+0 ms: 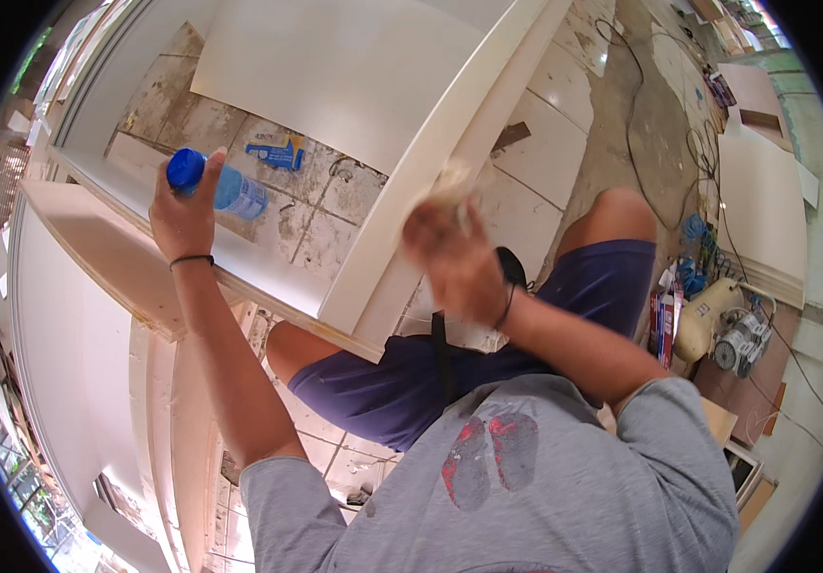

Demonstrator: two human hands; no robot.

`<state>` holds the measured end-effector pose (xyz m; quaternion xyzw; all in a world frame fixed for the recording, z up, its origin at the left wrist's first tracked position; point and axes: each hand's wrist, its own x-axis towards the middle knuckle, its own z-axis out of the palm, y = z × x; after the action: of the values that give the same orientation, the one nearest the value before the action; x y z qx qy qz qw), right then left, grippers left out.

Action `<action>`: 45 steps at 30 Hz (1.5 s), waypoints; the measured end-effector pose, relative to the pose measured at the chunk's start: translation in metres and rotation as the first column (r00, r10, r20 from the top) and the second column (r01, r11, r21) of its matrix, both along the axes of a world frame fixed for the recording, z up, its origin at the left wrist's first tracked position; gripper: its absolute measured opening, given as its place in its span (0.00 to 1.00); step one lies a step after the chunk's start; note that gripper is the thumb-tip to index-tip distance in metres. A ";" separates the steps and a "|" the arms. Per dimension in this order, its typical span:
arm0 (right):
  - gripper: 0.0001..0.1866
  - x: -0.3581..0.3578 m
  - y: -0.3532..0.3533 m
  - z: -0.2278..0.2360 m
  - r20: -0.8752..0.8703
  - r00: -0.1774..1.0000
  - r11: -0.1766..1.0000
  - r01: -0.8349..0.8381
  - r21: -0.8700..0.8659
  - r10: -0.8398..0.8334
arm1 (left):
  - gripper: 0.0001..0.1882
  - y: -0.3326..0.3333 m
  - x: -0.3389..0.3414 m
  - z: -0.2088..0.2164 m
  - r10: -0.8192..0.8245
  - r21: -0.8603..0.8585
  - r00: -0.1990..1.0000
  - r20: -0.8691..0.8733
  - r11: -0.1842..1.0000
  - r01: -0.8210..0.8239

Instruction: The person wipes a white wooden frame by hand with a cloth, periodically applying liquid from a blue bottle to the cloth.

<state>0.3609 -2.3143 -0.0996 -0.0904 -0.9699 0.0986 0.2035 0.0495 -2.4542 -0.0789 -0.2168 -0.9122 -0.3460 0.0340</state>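
My left hand (182,220) is wrapped round a clear plastic bottle (241,195) with a blue cap, tilted over the inside of a white cabinet frame (430,143). Motion smears my right hand (457,267), which is closed on a pale, crumpled rag (451,181) at the edge of the frame's right-hand board. The frame lies in front of my knees, with its near corner between my legs. Inside it, a large white panel (325,62) covers part of the tiled floor.
A blue and yellow packet (276,151) lies on the dirty tiles inside the frame. More boards (86,239) stand on the left. To the right are an air compressor (717,325), blue coiled hose (693,253), black cables (636,105) and stacked panels (760,205).
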 end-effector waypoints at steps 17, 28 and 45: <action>0.20 -0.019 0.099 0.001 -0.051 0.997 0.998 -0.053 -0.039 0.050 | 0.32 0.002 0.004 0.000 0.009 -0.057 0.999 -0.045 0.998 -0.012; 0.23 -0.029 0.120 0.008 0.000 0.996 0.987 -0.086 0.135 0.087 | 0.28 -0.002 0.008 -0.007 -0.038 -0.122 0.979 -0.202 0.992 0.013; 0.18 -0.063 0.251 0.002 -0.134 0.990 0.935 -0.088 -0.344 0.044 | 0.24 0.002 0.046 0.005 -0.008 -0.002 1.000 -0.021 1.000 0.008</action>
<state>0.2978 -2.0632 -0.0974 -0.0862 -0.9248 0.2815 0.2409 0.0957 -2.4524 -0.0737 -0.2241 -0.9113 -0.3429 0.0416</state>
